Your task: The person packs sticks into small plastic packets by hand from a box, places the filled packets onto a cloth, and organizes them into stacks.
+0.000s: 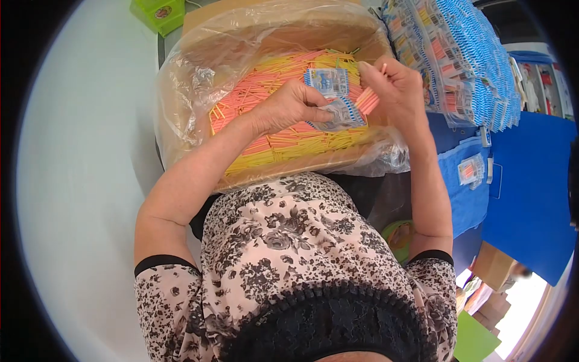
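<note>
Over the open carton, my left hand [294,107] pinches a small clear plastic packet [342,116] with blue printing between thumb and fingers. My right hand [396,84] is closed around a small bundle of pink and yellow sticks [367,101], whose ends are at the packet's right edge. Whether the sticks are inside the packet's mouth I cannot tell. Another blue-printed packet [327,81] lies just beyond, on the loose sticks. Many thin pink and yellow sticks [265,78] fill the carton below both hands.
Clear plastic lines the cardboard carton [241,33]. Stacks of filled blue packets [458,60] stand at the upper right. A few packets [470,171] lie on a blue cloth [467,205] at right. A green basket [158,15] sits at the upper left, beside a white wall.
</note>
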{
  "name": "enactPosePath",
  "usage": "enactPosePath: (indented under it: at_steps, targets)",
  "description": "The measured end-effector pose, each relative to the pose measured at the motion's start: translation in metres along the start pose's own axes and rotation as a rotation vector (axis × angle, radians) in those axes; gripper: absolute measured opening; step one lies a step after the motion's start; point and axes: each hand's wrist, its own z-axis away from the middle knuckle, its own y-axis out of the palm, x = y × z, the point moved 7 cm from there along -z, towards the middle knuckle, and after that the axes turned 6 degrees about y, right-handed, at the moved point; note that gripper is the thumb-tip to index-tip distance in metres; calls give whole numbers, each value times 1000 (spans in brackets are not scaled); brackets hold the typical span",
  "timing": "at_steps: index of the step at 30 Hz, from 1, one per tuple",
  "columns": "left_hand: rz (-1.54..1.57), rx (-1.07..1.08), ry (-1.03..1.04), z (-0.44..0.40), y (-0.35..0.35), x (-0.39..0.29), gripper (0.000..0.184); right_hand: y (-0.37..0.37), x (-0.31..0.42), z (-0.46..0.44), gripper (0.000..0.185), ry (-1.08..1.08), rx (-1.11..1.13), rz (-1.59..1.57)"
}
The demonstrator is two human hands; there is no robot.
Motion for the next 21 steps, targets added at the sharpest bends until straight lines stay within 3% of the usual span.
enactPosePath:
  at_steps: [2,7,14,18,21]
  targets:
    - [-19,-2,4,-1,-1,1,17,-1,-5,-2,29,102,98,-199]
    - [-24,10,-7,-2,-1,4,16,9,-12,3,27,202,224,-153]
    - [-54,27,-38,0,3,0,14,15,5,6,24,54,78,192]
    - [82,-12,26,-1,2,-1,15,23,21,9,22,-111,103,192]
    - [137,-10,9,0,3,-4,16,15,19,13,22,-19,130,46]
